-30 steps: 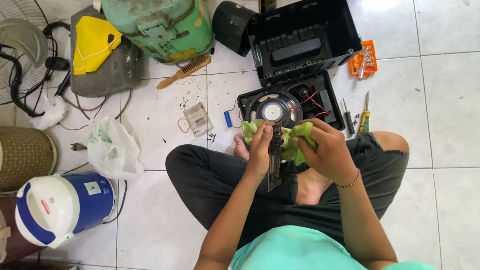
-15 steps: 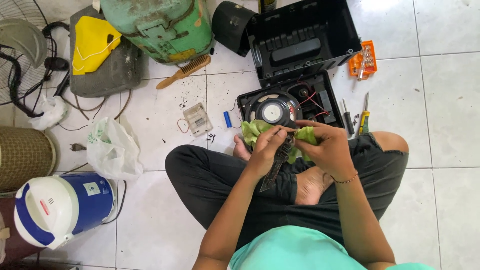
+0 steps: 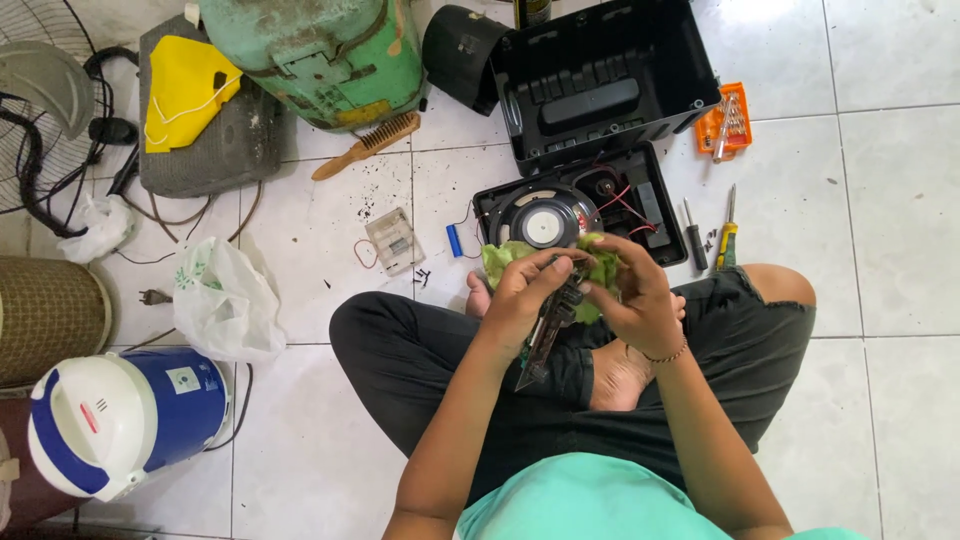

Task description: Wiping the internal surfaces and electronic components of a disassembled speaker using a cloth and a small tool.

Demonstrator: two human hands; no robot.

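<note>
Still gripping a circuit board (image 3: 545, 335) and a green cloth (image 3: 600, 270) over the lap.
Left hand (image 3: 525, 290) curled closed around the board's upper end, now tilted further, lower tip hanging below the fingers; right hand (image 3: 635, 300) pinching the cloth against it, drawn closer than half a second ago. Opened speaker case (image 3: 640, 205) just beyond the fingertips, unmoved.

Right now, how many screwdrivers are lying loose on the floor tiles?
2: a black-handled screwdriver beside the open speaker case, and a yellow-handled screwdriver just right of it. More bits sit in the orange holder.
</note>
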